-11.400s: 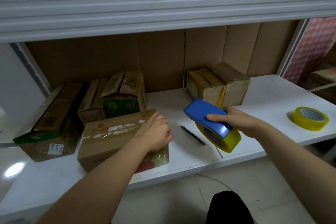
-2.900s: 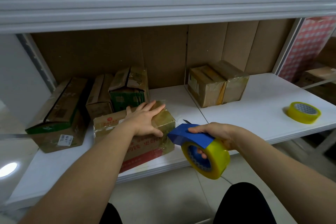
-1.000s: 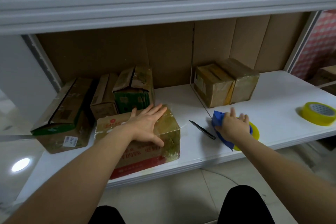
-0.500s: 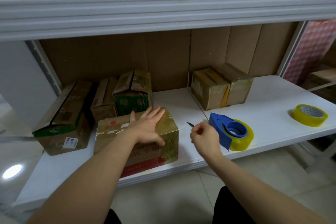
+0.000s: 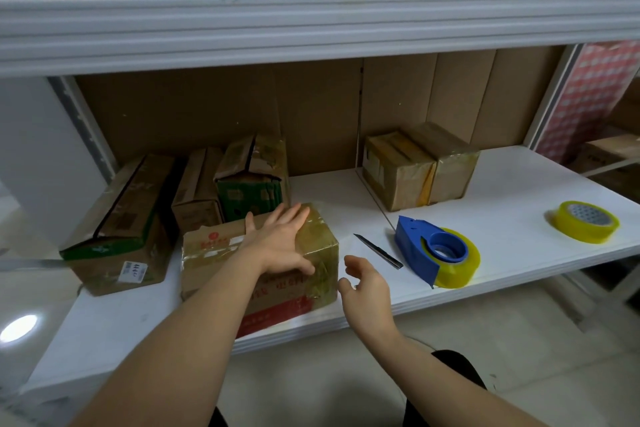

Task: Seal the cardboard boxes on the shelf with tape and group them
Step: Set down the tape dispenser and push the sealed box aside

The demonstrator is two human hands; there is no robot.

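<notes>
The left hand lies flat on top of the front cardboard box, fingers spread and straight, thumb down over the near top edge; this grip presses the box and curls round nothing. The box sits near the front edge of the white shelf, its right end wrapped in shiny clear tape, a red band along its lower front face.

The right hand hangs just right of that box's taped end, close to it; whether it touches the box cannot be told. Its fingers are loosely bent and apart, and the grip holds nothing.

Right of the right hand a thin dark blade lies flat on the shelf, slanting away from the hand. Beyond the blade lies the blue tape dispenser on its side with a yellow roll in it, well apart from both hands. Farther right, near the shelf's front edge, a spare roll of yellow tape lies flat.

Behind the left hand three more boxes stand against the cardboard back wall: a long one with green edging farthest left, a narrow brown one, and a green-fronted one just behind the fingertips. Behind the dispenser two taped boxes stand touching side by side.
</notes>
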